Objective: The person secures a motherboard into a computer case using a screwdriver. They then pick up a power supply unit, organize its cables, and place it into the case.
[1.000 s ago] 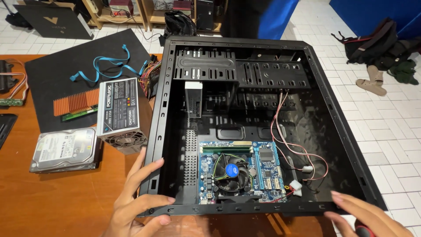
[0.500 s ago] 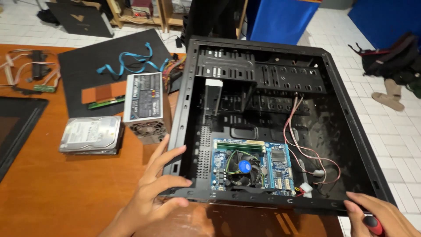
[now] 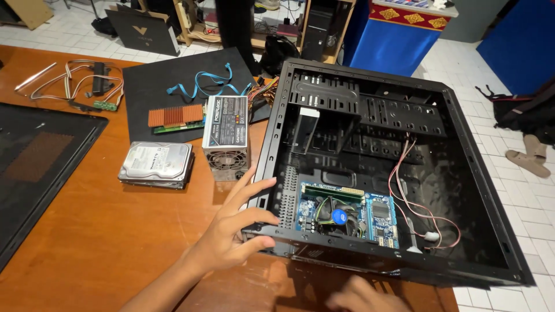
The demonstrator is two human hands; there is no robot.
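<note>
Left hand [image 3: 234, 234] spread, gripping near corner of computer case [image 3: 399, 92], steadying; motherboard [image 3: 347, 214] just beyond fingers. Right hand [image 3: 361, 294] blurred, grip unclear.

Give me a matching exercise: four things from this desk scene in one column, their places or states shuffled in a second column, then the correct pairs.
Things:
1. left hand
2. hard drive
3. motherboard
4. power supply

Places or states:
A. lying flat on the wooden table, left of the power supply
B. gripping the near left corner of the black computer case
C. mounted inside the case
D. standing on the table just outside the case's left wall

Pairs: 1-B, 2-A, 3-C, 4-D
</note>
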